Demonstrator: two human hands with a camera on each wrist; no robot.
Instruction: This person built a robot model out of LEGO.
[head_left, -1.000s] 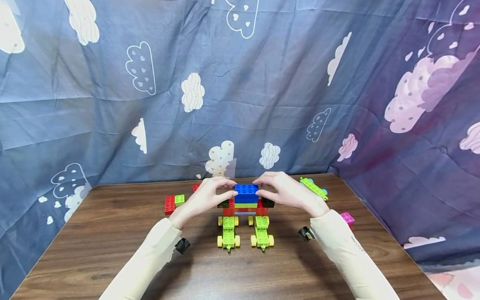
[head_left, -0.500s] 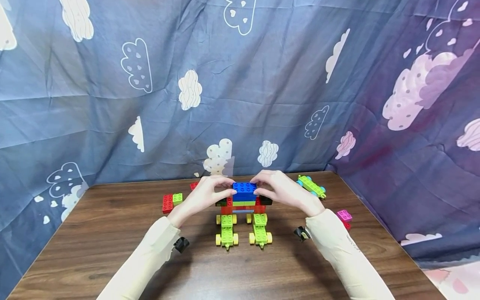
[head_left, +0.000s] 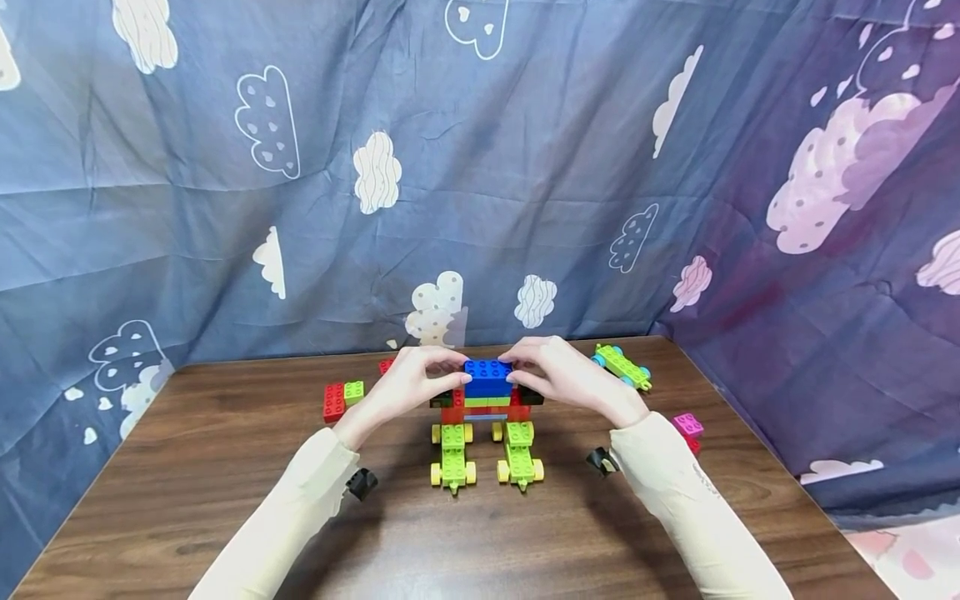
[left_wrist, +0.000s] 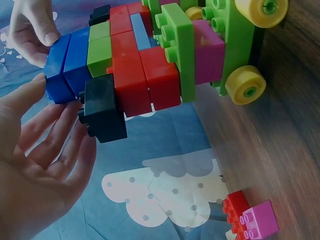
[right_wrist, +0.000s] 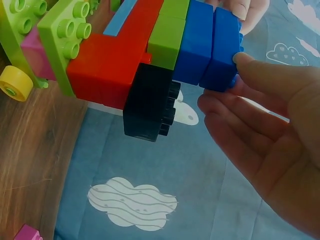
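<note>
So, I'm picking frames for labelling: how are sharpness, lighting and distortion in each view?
Head view: evenly lit, sharp, wide-angle bending at the edges, soft shadows under the blue bricks. Left wrist view: dimmer, bluish, left hand soft up close. Right wrist view: right hand slightly blurred, bricks crisp.

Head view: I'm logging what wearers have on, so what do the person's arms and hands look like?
Both arms wear long, close-fitting cream fabric sleeves down to the wrists. A small black device sits under the left wrist, another under the right. The left hand and right hand are bare, without gloves.
</note>
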